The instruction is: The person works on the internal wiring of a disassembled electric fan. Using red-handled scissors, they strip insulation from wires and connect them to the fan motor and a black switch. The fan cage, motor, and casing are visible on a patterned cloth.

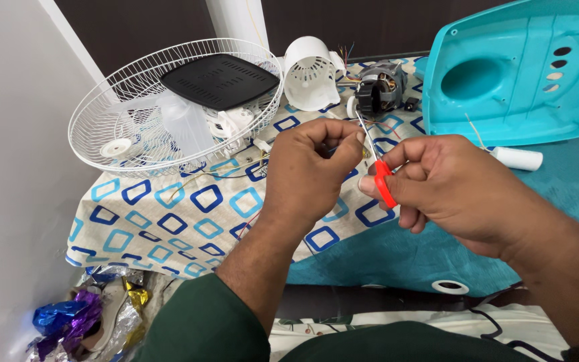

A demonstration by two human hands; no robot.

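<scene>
1. Screwdriver (378, 169) with a red handle and a thin metal shaft is shown in the head view, held above the front edge of the tabletop (169, 221), which is covered by a cloth patterned with blue squares.
2. The handle is gripped by the right hand (447, 184), thumb and fingers closed around it; the shaft points up and away toward the left hand.
3. The left hand (313, 171) is curled, its thumb and fingertips pinched together around something small at the shaft's tip.
4. The step would best be done, it is judged, with the tip kept seated squarely in the small part and the shaft kept in line with it, the left pinch held firm so nothing drops onto the cloth.
5. Behind the hands, a white wire fan guard (169, 107) is seen with a black perforated panel (222, 80) lying on it, beside a white vented housing (311, 72) and a grey electric motor (380, 87) with coloured wires.
6. A large turquoise plastic shell (524, 67) lies at the right, a small white cylinder (517, 158) just beside it.
7. The pinched part is hidden by the fingers, and it cannot be told what it is.
8. The shell is cut off by the picture's top and right edges; crumpled foil (85, 315) lies on the floor at lower left.
</scene>
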